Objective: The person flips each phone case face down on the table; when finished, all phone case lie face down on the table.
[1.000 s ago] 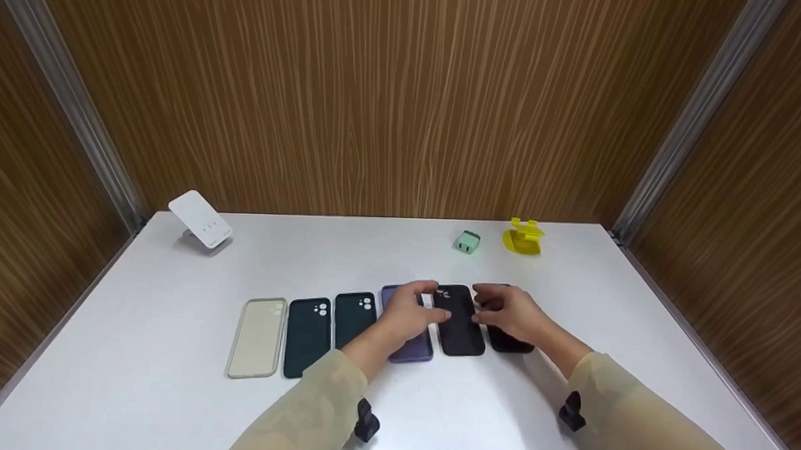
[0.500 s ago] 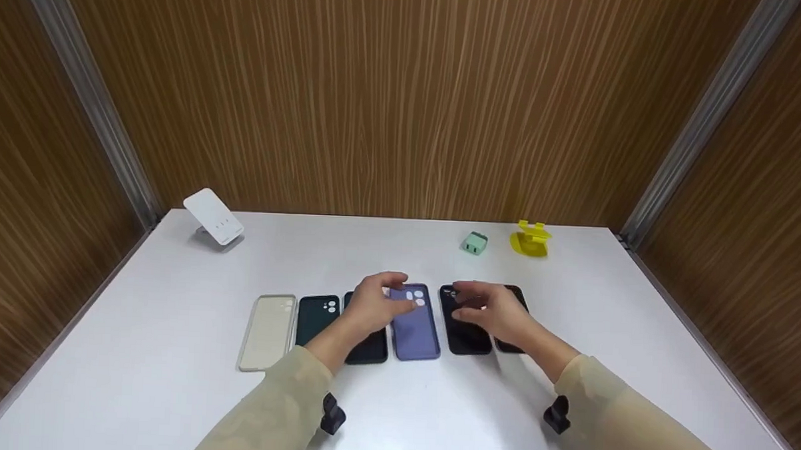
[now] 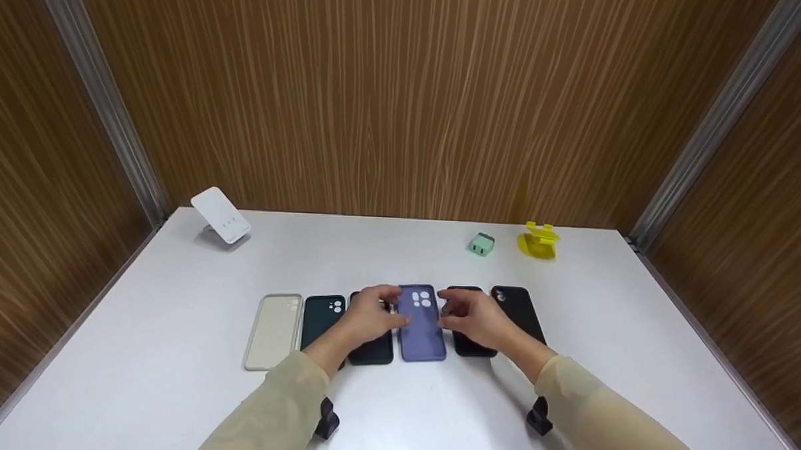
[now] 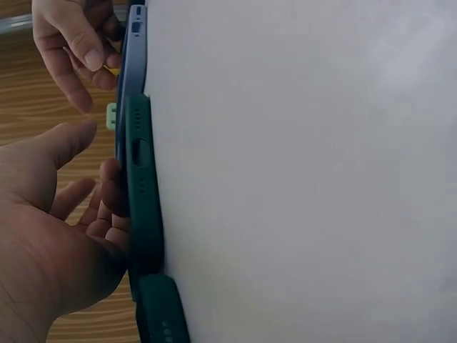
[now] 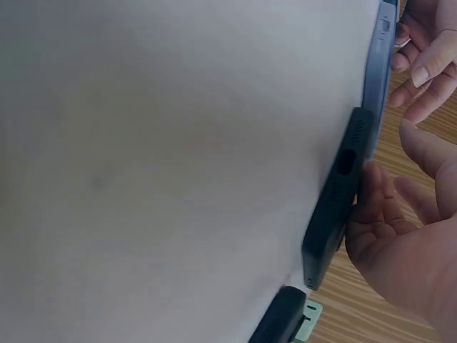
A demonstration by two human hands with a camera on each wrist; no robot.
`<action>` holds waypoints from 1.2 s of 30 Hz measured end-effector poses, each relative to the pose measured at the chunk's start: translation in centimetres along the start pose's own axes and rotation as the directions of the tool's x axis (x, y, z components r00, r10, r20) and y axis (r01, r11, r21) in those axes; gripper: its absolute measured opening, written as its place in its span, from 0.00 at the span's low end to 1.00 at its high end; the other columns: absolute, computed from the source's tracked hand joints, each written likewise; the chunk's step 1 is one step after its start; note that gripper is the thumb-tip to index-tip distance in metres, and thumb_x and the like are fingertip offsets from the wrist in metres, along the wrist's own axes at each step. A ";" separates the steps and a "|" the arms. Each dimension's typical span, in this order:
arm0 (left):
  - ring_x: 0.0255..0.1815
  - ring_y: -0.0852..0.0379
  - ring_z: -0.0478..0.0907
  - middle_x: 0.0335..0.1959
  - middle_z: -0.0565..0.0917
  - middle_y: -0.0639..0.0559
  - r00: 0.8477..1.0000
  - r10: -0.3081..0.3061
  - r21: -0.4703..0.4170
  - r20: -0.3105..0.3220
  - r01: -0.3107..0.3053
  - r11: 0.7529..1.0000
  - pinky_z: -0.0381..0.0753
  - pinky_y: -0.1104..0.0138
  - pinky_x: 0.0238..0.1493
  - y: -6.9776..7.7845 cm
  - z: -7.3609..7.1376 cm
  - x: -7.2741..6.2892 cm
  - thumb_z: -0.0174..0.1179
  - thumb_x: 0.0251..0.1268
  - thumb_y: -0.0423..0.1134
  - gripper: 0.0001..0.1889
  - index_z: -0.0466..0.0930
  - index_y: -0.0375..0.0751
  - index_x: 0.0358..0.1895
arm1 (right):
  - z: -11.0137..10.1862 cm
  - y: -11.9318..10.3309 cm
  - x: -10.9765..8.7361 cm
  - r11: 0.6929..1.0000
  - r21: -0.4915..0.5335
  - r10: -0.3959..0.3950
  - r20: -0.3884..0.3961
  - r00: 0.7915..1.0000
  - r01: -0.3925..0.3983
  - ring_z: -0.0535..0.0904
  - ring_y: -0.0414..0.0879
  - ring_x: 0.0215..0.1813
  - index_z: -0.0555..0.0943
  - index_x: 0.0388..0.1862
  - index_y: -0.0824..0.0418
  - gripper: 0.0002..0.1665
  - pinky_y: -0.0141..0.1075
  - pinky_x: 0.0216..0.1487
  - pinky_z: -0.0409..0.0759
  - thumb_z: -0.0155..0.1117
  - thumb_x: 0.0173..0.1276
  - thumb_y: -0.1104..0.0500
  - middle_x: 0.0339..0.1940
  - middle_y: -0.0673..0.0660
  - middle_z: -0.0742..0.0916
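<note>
A purple phone case (image 3: 423,332) lies flat between my two hands in the head view. My left hand (image 3: 366,317) is at its left edge, over a dark green case (image 3: 373,352), with thumb and index finger spread apart. At the purple case's right edge is my right hand (image 3: 478,319), its thumb and fingers apart, partly covering a black case (image 3: 475,349). Both wrist views show the fingers loosely bent around nothing. In the left wrist view, the fingers hang right by the dark green case (image 4: 145,193).
Farther left in the row lie another dark green case (image 3: 320,315) and a cream case (image 3: 273,334). A black case (image 3: 520,316) ends it at right. Behind are a white tilted stand (image 3: 221,215), a mint charger plug (image 3: 482,244) and a yellow stand (image 3: 539,244).
Both hands have moved left along the row: my left hand off the purple case to its left edge, my right hand from the rightmost black case to the purple case's right edge.
</note>
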State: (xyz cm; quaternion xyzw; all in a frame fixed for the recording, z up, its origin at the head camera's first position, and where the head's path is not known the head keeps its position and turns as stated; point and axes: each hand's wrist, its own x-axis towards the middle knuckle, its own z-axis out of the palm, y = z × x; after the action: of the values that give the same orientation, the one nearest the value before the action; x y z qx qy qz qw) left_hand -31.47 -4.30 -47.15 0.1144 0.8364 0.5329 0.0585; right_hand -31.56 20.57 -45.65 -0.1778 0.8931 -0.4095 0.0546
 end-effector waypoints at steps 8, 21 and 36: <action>0.64 0.44 0.78 0.64 0.82 0.41 1.000 -0.008 0.058 0.020 0.007 0.998 0.74 0.51 0.69 -0.9 0.1 0.1 0.76 0.64 0.37 0.33 0.77 0.35 0.72 | 0.4 0.2 0.0 0.997 -0.052 0.056 0.041 0.998 -0.054 0.79 0.46 0.42 0.79 0.72 0.65 0.33 0.40 0.48 0.80 0.77 0.69 0.62 0.45 0.53 0.87; 0.65 0.45 0.76 0.64 0.79 0.41 0.998 0.037 0.130 0.044 -0.042 0.991 0.72 0.51 0.72 -1.0 0.2 -0.1 0.79 0.61 0.39 0.34 0.78 0.34 0.70 | 0.6 0.4 0.3 0.993 -0.106 0.051 0.072 0.996 -0.043 0.77 0.47 0.43 0.80 0.72 0.64 0.34 0.41 0.48 0.78 0.78 0.68 0.61 0.45 0.54 0.85; 0.65 0.42 0.77 0.62 0.80 0.38 0.993 0.109 0.207 0.034 -0.114 0.972 0.72 0.51 0.72 -1.1 0.5 -0.3 0.79 0.58 0.37 0.34 0.79 0.29 0.67 | 0.7 0.5 0.3 0.991 -0.121 0.056 0.074 0.996 -0.047 0.77 0.47 0.43 0.79 0.73 0.63 0.35 0.42 0.49 0.79 0.78 0.69 0.60 0.45 0.54 0.83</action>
State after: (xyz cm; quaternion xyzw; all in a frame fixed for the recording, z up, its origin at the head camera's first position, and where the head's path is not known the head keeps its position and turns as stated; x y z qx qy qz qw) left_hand -31.21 -4.43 -48.39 0.1725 0.8792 0.4433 0.0253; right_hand -31.79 20.24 -46.44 -0.1734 0.9176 -0.3465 0.0892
